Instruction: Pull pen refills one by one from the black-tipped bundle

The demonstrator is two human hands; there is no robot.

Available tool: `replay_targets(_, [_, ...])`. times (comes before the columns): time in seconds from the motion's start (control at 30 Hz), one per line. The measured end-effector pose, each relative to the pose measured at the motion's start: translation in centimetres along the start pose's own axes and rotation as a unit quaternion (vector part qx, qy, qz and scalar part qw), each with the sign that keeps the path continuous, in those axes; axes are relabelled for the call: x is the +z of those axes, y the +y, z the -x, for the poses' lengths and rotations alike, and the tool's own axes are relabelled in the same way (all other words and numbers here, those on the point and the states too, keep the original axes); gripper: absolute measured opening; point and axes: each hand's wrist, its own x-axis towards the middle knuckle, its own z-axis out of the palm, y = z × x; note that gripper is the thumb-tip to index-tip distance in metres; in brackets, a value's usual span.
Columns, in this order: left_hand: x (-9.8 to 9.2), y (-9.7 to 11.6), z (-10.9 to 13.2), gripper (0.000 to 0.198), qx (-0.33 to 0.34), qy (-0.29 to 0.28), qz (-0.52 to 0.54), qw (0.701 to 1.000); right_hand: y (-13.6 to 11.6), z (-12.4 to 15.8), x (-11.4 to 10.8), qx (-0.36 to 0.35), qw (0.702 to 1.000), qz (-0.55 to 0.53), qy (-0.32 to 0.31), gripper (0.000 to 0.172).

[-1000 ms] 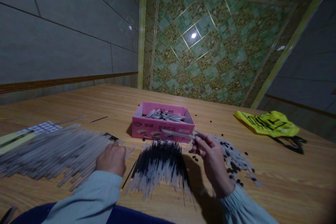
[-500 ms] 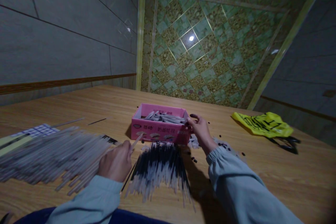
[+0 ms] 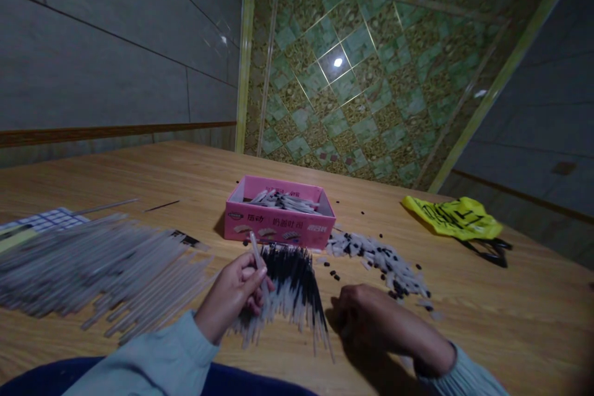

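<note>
On the wooden table [image 3: 501, 315] here, the left hand [image 3: 244, 284]'s got a pale tube [image 3: 255, 250] pinched in its fingers, tilted, over the black-and-whitish sticks [image 3: 297, 284] in front of the pink box [image 3: 273, 232]. The right hand [image 3: 364, 312]'s low, just right of those sticks, knuckles up, so honestly can't tell if it's gripping anything. Big pile of tubes [image 3: 125, 272] off left, small black and whitish bits [image 3: 383, 260] scattered right.
</note>
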Motion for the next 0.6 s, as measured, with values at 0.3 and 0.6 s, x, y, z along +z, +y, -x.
replay_targets(0.3, [0.2,-0.4,-0.1,0.028,-0.012,0.02,0.021,1.0,1.9,-4.7,0.9,0.096,0.984,0.076,0.133,0.017])
replay_targets(0.6, [0.1,-0.9,-0.2,0.027,-0.004,0.025,0.028,0.999,2.9,-7.0,1.3,0.133,0.974,0.119,0.142,0.021])
